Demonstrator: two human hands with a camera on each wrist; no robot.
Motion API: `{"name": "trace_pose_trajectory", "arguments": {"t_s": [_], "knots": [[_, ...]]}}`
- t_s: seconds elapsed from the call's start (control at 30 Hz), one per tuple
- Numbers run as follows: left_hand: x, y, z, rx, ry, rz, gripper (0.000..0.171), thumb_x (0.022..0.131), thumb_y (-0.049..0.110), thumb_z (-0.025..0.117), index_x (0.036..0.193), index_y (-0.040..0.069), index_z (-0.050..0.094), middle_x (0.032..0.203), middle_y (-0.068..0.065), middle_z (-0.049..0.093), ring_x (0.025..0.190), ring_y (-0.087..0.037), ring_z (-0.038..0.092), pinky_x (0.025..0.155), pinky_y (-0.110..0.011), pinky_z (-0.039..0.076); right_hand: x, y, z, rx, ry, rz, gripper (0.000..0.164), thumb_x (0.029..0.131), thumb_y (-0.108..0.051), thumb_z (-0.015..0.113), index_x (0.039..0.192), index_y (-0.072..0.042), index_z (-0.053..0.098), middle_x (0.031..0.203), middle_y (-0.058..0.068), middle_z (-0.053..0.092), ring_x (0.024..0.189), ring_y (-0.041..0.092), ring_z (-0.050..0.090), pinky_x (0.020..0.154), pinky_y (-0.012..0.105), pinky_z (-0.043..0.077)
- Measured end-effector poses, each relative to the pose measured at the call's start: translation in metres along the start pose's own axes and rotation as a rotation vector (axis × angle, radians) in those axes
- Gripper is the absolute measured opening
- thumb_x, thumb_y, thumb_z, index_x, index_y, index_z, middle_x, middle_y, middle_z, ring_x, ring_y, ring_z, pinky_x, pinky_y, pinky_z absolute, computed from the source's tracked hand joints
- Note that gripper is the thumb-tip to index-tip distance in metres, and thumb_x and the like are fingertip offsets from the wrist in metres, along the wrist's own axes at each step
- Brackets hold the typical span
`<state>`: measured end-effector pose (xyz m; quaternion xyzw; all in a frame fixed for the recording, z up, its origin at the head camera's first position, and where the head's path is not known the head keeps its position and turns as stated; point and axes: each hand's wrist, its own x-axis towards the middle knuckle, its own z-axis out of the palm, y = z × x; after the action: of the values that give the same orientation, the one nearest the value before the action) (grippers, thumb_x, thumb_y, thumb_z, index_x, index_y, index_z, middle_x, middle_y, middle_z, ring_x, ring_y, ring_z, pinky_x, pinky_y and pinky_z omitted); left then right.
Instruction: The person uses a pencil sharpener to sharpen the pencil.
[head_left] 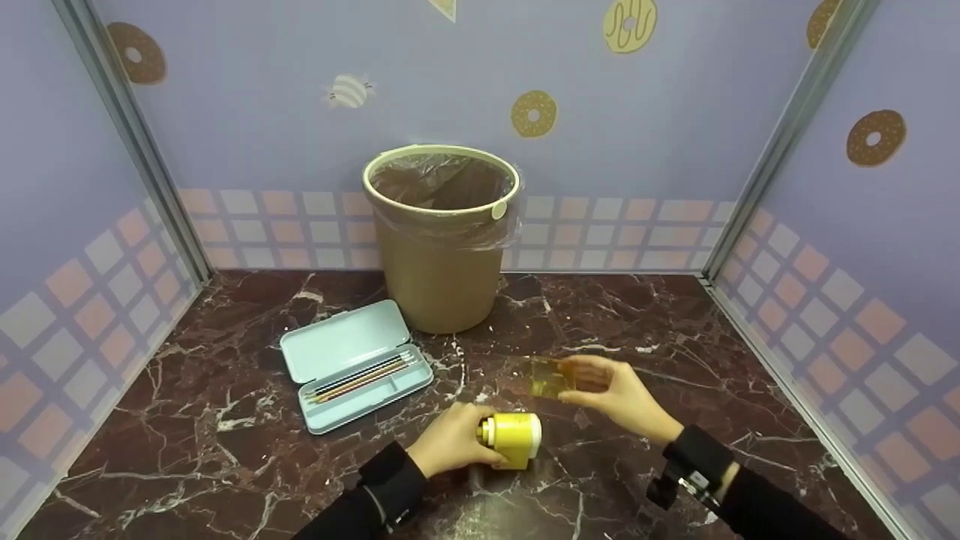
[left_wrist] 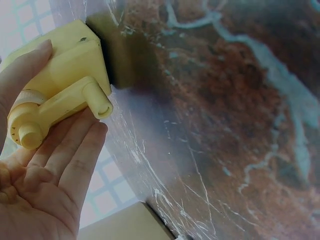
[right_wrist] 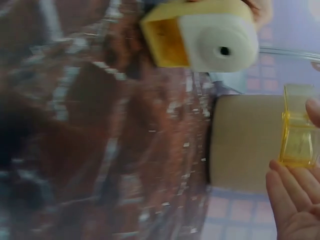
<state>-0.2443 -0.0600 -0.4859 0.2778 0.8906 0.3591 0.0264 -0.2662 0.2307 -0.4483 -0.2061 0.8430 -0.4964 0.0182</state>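
My left hand [head_left: 454,442] grips a yellow crank pencil sharpener [head_left: 514,436] low over the front middle of the table, thumb on one side and fingers on the other. Its crank handle [left_wrist: 67,102] faces my palm in the left wrist view. The right wrist view shows the sharpener's white round face [right_wrist: 220,42] with a dark pencil hole, and an open hollow in the yellow body beside it. To the right, my right hand [head_left: 619,397] pinches a see-through yellow shavings drawer [head_left: 549,379] between thumb and fingers, held apart from the sharpener.
A tan waste bin [head_left: 442,277] lined with a clear bag stands against the back wall. In front of it, to the left, lies an open light-blue pencil case [head_left: 345,341] with several pencils [head_left: 360,380]. Patterned walls enclose the dark marble table [head_left: 225,465].
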Motion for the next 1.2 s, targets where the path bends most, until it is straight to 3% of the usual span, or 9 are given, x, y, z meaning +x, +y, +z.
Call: {"name": "trace_pose_trajectory", "arguments": {"t_s": [0.3,0.47,0.77,1.0,1.2], "knots": [[0.002,-0.001,0.001,-0.006,0.002,0.006,0.043,0.066,0.024,0.094,0.098,0.005,0.074,0.087,-0.005,0.076,0.068,-0.001,0.057,0.066,-0.019,0.052,-0.033,0.029,-0.001,0.003,-0.083,0.027,0.054,0.087,-0.024,0.081,0.134,-0.004,0.064,0.135,0.02,0.068,0.121,0.031,0.069,0.102,0.038,0.057],[0.001,-0.001,0.001,0.0,0.001,0.005,0.044,0.066,0.025,0.094,0.1,0.005,0.074,0.087,-0.005,0.076,0.068,-0.001,0.057,0.066,-0.019,0.052,-0.043,0.04,0.003,-0.015,-0.145,0.032,0.055,0.087,-0.023,0.081,0.134,-0.001,0.062,0.134,0.023,0.068,0.121,0.035,0.068,0.102,0.037,0.057],[0.0,0.001,0.0,-0.019,-0.003,-0.001,0.041,0.066,0.022,0.094,0.097,0.004,0.073,0.087,-0.006,0.076,0.068,-0.002,0.057,0.065,-0.019,0.052,-0.044,0.044,0.021,-0.001,-0.266,0.046,0.057,0.086,-0.021,0.082,0.134,0.002,0.061,0.134,0.022,0.068,0.123,0.04,0.067,0.103,0.044,0.055],[0.0,0.001,0.0,-0.008,-0.009,-0.005,0.041,0.067,0.024,0.094,0.097,0.005,0.073,0.087,-0.005,0.076,0.069,-0.002,0.058,0.067,-0.019,0.053,-0.041,0.045,0.03,0.062,-0.284,0.034,0.057,0.087,-0.018,0.081,0.134,0.005,0.06,0.134,0.025,0.067,0.124,0.04,0.066,0.105,0.041,0.054],[0.0,0.0,0.0,0.0,-0.008,-0.008,0.044,0.067,0.024,0.094,0.1,0.006,0.073,0.089,-0.005,0.077,0.07,-0.003,0.061,0.069,-0.02,0.054,-0.037,0.049,0.033,0.026,-0.256,0.009,0.059,0.087,-0.019,0.081,0.134,0.008,0.058,0.131,0.027,0.067,0.121,0.033,0.069,0.103,0.033,0.057]]}}
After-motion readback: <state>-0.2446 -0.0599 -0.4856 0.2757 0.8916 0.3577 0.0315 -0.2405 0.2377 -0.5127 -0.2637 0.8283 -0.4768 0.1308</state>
